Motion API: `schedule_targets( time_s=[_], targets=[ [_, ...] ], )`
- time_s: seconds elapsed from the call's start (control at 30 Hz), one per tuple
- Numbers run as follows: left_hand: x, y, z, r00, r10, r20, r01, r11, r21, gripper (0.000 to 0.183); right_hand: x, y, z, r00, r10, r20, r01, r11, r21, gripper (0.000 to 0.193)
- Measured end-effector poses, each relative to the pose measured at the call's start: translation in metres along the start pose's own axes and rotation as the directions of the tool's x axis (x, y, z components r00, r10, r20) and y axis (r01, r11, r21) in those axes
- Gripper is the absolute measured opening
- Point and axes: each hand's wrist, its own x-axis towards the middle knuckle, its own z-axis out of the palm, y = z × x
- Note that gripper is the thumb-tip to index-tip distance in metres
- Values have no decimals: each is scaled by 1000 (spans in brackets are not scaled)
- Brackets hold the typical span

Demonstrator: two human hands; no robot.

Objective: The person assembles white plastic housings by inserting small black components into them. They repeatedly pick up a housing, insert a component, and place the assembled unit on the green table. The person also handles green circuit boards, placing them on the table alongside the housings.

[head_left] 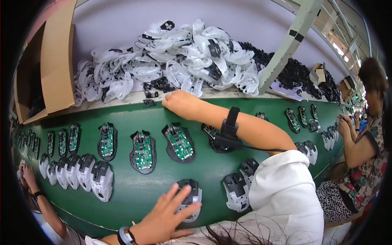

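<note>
My left hand [165, 214], its fingers spread, rests over a grey-and-black mouse top shell [191, 200] at the front edge of the green bench. It covers part of the shell. Far across, my right hand [179, 103] has its fingers curled at the back edge, beside small black plastic parts [149, 103]. Whatever its fingertips hold, if anything, is hidden. Between the hands lie mouse bases with green circuit boards, one in the middle [179, 143] and another to its left [143, 153]. My right forearm partly covers a further base [210, 132].
Piled white translucent shells [183, 53] and black parts [296, 77] fill the back ledge. A cardboard box [57, 65] stands left; a metal post [290, 47] rises right. Assembled shells [102, 179] line the front left. Co-workers' hands [345, 124] work at the right and the left.
</note>
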Motion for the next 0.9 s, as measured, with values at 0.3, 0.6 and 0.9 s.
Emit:
schedule_targets(
  time_s=[0.3,0.6,0.9],
  targets=[
    [-44,-9,-22,841,-296,-453,302,951,-61,55,-103,91,-118,640,621,-453,-721,689,-74,35],
    [-73,-57,-33,547,-513,-662,764,628,146,68,54,14,-19,952,249,-178,-208,953,221,22],
    [-104,-61,-35,308,-656,-689,315,754,-576,54,48,-4,-10,902,164,-398,-43,954,296,28]
  ],
)
